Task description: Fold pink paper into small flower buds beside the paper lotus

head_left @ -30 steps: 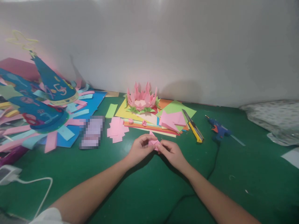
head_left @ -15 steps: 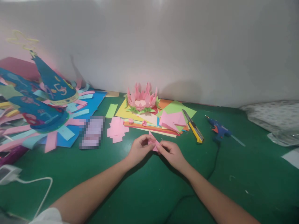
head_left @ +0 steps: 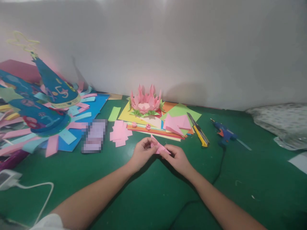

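Head | left hand, right hand both pinching folded pink paper | forearms angled inward

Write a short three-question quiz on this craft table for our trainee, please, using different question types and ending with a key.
1. What are the left hand and the right hand both holding?

2. True or false: as the camera sees it, the yellow-handled cutter lies to the left of the blue glue gun.

3. Fill in the colour: the leaves around the base of the pink paper flower are ____.

Key: 1. a piece of pink paper; 2. true; 3. green.
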`<move>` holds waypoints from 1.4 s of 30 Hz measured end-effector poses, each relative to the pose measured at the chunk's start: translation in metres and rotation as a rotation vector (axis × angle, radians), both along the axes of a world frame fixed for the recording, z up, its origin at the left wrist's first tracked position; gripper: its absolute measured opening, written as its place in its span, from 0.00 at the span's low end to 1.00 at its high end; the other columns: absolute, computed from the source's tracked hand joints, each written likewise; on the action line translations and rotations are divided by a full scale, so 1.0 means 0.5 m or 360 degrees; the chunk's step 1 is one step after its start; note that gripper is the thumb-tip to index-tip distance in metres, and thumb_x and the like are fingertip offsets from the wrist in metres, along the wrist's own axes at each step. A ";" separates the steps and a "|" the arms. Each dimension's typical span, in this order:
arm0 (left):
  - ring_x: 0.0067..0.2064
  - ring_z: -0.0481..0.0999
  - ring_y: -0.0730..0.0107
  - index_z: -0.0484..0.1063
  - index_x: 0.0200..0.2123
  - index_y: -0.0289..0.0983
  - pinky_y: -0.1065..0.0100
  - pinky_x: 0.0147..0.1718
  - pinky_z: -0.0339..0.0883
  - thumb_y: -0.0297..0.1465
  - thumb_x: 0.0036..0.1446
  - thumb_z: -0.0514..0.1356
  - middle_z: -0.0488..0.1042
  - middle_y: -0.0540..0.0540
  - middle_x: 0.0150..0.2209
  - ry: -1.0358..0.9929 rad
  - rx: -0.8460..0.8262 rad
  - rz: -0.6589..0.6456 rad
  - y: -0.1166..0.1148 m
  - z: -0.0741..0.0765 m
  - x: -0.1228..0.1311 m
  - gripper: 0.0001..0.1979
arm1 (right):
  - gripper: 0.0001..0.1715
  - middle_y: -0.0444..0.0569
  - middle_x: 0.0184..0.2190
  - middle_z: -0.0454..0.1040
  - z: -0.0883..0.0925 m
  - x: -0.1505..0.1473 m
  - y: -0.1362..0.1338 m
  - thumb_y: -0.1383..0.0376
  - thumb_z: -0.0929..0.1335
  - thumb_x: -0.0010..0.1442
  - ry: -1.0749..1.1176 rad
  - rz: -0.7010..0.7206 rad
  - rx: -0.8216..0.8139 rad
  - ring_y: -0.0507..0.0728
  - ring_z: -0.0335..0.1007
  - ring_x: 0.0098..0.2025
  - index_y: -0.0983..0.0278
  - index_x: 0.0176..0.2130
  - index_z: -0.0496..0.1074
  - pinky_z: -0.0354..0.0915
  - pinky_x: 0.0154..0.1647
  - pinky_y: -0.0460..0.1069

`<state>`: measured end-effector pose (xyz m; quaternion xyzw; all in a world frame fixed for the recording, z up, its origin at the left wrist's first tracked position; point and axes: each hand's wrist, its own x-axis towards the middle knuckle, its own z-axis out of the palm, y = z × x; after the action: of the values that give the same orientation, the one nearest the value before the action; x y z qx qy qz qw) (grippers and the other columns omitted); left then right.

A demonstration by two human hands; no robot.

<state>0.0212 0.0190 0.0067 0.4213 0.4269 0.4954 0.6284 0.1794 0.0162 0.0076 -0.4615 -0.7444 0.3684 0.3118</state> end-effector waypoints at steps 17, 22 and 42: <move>0.22 0.68 0.82 0.51 0.33 0.39 0.77 0.23 0.60 0.27 0.41 0.65 0.69 0.58 0.22 -0.0120 -0.0011 0.0030 -0.002 0.008 0.001 0.23 | 0.18 0.45 0.22 0.69 0.001 0.002 0.000 0.60 0.60 0.62 0.0068 0.0027 0.0113 0.52 0.64 0.26 0.64 0.25 0.69 0.58 0.29 0.46; 0.21 0.66 0.84 0.52 0.33 0.39 0.79 0.22 0.59 0.27 0.41 0.66 0.67 0.59 0.21 -0.0133 -0.0004 -0.0008 -0.004 0.008 0.004 0.23 | 0.22 0.44 0.19 0.68 0.001 0.004 -0.003 0.59 0.60 0.62 0.0119 -0.0002 0.0078 0.51 0.64 0.24 0.64 0.20 0.66 0.58 0.28 0.46; 0.29 0.66 0.75 0.71 0.27 0.36 0.73 0.28 0.59 0.30 0.47 0.63 0.68 0.48 0.29 0.0488 0.0511 0.0128 -0.004 0.000 -0.010 0.04 | 0.09 0.48 0.32 0.77 -0.012 0.003 -0.001 0.65 0.66 0.57 0.0154 -0.0241 0.0334 0.55 0.72 0.32 0.60 0.36 0.76 0.68 0.35 0.49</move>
<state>0.0163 0.0170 0.0064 0.5689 0.4495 0.5118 0.4608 0.1808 0.0157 0.0017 -0.4629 -0.7259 0.2857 0.4210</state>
